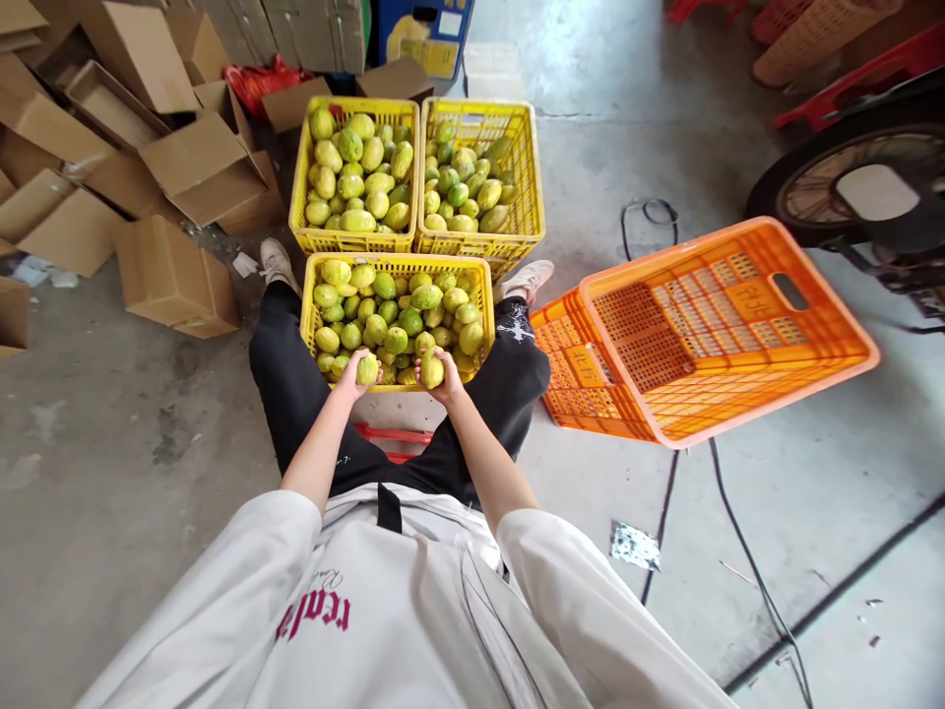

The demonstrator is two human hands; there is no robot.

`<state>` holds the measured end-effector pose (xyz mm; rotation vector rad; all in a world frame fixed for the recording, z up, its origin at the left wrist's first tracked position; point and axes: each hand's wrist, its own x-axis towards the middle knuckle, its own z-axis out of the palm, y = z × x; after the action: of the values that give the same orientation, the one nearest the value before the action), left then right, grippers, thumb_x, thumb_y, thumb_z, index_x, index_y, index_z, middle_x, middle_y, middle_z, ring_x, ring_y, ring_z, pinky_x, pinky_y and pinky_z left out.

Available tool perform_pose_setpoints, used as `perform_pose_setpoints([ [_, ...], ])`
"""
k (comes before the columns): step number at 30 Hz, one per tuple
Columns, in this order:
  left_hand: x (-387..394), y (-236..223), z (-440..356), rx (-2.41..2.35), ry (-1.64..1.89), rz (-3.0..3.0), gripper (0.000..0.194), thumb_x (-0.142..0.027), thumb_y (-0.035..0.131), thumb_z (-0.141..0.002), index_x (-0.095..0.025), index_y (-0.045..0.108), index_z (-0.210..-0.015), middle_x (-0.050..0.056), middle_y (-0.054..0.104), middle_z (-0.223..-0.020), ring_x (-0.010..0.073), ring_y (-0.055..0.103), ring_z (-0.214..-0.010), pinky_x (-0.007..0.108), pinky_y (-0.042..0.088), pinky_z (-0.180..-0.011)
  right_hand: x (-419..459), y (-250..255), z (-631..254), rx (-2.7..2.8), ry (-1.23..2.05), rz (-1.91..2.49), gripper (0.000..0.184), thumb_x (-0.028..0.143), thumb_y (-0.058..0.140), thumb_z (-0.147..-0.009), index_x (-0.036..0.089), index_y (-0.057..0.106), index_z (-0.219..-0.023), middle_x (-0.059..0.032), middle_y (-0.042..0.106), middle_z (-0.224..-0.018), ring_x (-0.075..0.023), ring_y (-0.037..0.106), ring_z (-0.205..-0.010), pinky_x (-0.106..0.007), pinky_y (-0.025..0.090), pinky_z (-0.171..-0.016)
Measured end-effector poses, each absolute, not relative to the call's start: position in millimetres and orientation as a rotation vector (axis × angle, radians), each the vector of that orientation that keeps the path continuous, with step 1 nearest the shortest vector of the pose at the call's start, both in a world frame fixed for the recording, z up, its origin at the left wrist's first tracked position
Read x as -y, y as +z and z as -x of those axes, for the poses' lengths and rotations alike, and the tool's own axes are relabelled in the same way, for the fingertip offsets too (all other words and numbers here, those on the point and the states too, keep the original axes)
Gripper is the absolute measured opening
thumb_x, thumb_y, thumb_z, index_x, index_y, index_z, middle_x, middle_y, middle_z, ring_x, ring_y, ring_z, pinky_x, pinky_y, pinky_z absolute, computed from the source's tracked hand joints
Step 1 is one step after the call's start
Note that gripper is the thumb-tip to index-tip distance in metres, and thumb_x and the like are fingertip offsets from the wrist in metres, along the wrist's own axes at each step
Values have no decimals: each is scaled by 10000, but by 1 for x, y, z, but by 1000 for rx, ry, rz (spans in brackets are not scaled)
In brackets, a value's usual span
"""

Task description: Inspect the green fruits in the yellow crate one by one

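In the head view, my left hand (352, 378) is closed around a yellow-green papaya (367, 369) at the near edge of a yellow crate (399, 261). My right hand (448, 382) grips another papaya (432, 369), a short way to the right. Both fruits are held just above the crate's near rim, apart from each other. Below and beyond them, many loose papayas (384, 325) in green and yellow fill the crate, which stands between my legs. Fingers on the far undersides of the fruits are partly hidden.
Two more yellow crates of papayas, a left one (354, 238) and a right one (479, 240), adjoin behind. An orange crate (738, 384) lies tilted at the right, near a wheel (797, 187) and black cables (745, 542). Cardboard boxes (177, 276) are heaped at the left.
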<state>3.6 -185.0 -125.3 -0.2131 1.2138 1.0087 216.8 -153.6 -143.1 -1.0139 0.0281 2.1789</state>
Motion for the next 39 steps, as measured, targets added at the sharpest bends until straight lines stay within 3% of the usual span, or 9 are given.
perform_pose_setpoints([
  [6, 186, -125, -6, -1231, 991, 214, 194, -340, 586, -950, -167, 621, -867, 30, 655, -661, 145, 626, -507, 233, 512, -494, 155, -147, -213, 30, 2181, 1059, 205, 398, 616, -902, 209, 595, -982, -39, 691, -731, -189, 670, -616, -306, 601, -591],
  [10, 186, -123, -6, -1103, 1098, 254, 430, -496, 403, -999, -150, 655, -955, 100, 709, -766, 239, 733, -722, 353, 613, -658, 155, -145, -214, -12, 2187, 1053, 405, 557, 456, -946, 190, 613, -1014, -94, 722, -772, -266, 714, -725, -420, 633, -633],
  [13, 186, -123, -6, -1009, 1171, 274, 398, -378, 345, -989, -138, 657, -1055, 133, 748, -887, 296, 757, -909, 459, 625, -806, 155, -143, -213, -82, 2181, 1030, 395, 461, 380, -960, 165, 620, -1064, -128, 747, -846, -302, 735, -817, -488, 643, -687],
  [15, 187, -123, -5, -984, 1181, 270, 333, -294, 375, -970, -138, 650, -1076, 123, 754, -893, 283, 761, -910, 456, 623, -832, 154, -142, -212, -109, 2175, 1035, 345, 406, 421, -953, 159, 624, -1081, -125, 753, -866, -294, 741, -825, -471, 650, -692],
  [21, 187, -125, -5, -1021, 1128, 281, 240, -362, 542, -944, -154, 646, -1003, 56, 693, -703, 192, 709, -654, 326, 625, -703, 150, -142, -213, -213, 2080, 1126, 262, 453, 531, -964, 217, 632, -1014, -40, 706, -713, -201, 697, -639, -326, 654, -604],
  [26, 190, -125, -6, -1045, 1081, 249, 230, -310, 592, -890, -174, 652, -1064, 59, 718, -786, 198, 719, -701, 321, 614, -680, 153, -140, -216, -143, 2181, 1075, 195, 323, 540, -903, 198, 603, -1039, -69, 738, -792, -194, 679, -608, -284, 598, -484],
  [29, 190, -126, -6, -1029, 1026, 184, 313, -282, 575, -865, -153, 668, -1135, 81, 732, -841, 173, 687, -639, 277, 577, -604, 153, -139, -215, -63, 2239, 997, 209, 328, 542, -902, 201, 596, -1059, -58, 730, -781, -172, 644, -555, -257, 563, -468],
  [35, 188, -126, -6, -1070, 1029, 190, 290, -321, 534, -892, -137, 680, -1063, 44, 664, -676, 152, 615, -509, 245, 520, -507, 152, -141, -214, -102, 2187, 1038, 178, 326, 500, -899, 203, 598, -982, -37, 683, -688, -176, 630, -557, -259, 557, -477],
  [39, 187, -123, -4, -1038, 1147, 259, 410, -437, 428, -930, -129, 689, -1006, 89, 684, -706, 230, 710, -679, 315, 576, -587, 152, -144, -214, -169, 2119, 1042, 289, 440, 498, -896, 192, 610, -994, -69, 695, -723, -207, 659, -607, -309, 592, -529],
])
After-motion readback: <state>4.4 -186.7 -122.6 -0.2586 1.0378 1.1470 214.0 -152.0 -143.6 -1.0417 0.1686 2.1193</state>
